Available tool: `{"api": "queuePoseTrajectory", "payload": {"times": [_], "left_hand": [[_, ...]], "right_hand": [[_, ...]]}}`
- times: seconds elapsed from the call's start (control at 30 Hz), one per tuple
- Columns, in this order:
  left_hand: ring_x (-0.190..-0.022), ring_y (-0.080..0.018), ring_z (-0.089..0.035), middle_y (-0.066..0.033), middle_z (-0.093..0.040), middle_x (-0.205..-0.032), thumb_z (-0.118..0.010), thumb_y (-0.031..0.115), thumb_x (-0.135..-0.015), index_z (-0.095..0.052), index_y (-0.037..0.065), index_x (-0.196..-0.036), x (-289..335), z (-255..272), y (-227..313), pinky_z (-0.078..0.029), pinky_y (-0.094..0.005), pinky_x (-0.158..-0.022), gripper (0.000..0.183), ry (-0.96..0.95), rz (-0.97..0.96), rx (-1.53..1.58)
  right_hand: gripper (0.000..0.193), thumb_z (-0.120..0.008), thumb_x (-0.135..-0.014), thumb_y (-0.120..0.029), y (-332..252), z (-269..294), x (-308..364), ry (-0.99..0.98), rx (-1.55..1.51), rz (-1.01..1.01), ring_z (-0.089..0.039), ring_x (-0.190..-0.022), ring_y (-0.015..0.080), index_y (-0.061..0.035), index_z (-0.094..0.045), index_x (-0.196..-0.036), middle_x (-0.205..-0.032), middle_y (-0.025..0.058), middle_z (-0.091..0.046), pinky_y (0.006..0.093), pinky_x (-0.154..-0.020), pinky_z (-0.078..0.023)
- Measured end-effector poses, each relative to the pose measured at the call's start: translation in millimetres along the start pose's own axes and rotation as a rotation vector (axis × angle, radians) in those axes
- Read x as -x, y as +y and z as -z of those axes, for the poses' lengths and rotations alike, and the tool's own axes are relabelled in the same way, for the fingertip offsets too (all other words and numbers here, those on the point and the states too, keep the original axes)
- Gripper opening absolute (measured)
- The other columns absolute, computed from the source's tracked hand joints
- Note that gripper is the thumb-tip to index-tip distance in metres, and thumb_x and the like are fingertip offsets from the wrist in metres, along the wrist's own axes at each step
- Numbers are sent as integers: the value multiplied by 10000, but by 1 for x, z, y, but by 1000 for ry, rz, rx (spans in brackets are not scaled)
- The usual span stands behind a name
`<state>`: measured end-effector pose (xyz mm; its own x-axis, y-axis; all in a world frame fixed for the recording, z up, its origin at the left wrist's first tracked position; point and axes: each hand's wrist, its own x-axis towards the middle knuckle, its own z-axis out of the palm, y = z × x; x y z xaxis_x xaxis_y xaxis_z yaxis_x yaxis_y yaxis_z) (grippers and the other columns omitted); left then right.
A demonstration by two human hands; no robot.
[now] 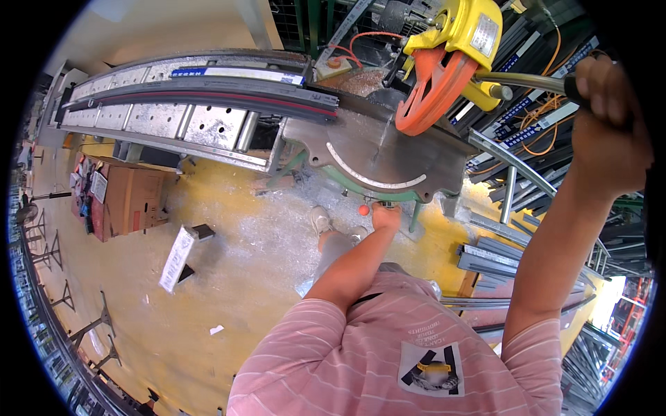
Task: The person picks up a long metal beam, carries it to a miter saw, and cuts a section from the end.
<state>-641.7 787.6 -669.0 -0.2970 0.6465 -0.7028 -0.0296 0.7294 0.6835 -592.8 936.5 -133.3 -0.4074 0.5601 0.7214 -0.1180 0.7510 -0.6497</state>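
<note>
On saw handle (533, 81), right hand (612, 114) — raised, clenched

Your right hand (609, 114) is wrapped around the dark grip of the metal handle (531, 81), which joins the saw's yellow housing (479, 35). Below that housing, the orange guard (433, 90) shows above the grey saw table (354, 142). Your left hand (386, 217) is at the table's front edge, just beside a round orange-red knob (364, 210) (its fingers are too hidden to read their hold). To your left, long dark strips (229, 97), one lined in red, lie along the metal roller conveyor (215, 126). Behind your left side, a cardboard box (147, 199) stands on the yellowish floor (229, 305).
</note>
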Motion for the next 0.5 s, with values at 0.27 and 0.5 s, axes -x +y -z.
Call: {"api": "queuePoseTrajectory", "payload": {"times": [0.27, 0.5], "left_hand": [[-789, -203, -708, -135, -737, -905, -681, 180, -864, -652, 17, -1212, -26, 257, 93, -560, -345, -714, 386, -309, -480, -579], [-1400, -361, -392, -146, -456, -1474, -841, 189, -730, -416, 77, -1468, -102, 385, 301, -342, -505, -1123, 859, 238, -1195, -1245]], "right_hand": [[229, -389, -994, -205, 17, 9, 13, 110, 102, 28, -360, -616, 130, -107, -532, -844, -679, -18, -345, 326, -660, -333], [240, -376, -979, -193, 9, 18, 15, 93, 184, 7, -345, -587, 123, -136, -500, -781, -658, -14, -334, 304, -641, -321]]}}
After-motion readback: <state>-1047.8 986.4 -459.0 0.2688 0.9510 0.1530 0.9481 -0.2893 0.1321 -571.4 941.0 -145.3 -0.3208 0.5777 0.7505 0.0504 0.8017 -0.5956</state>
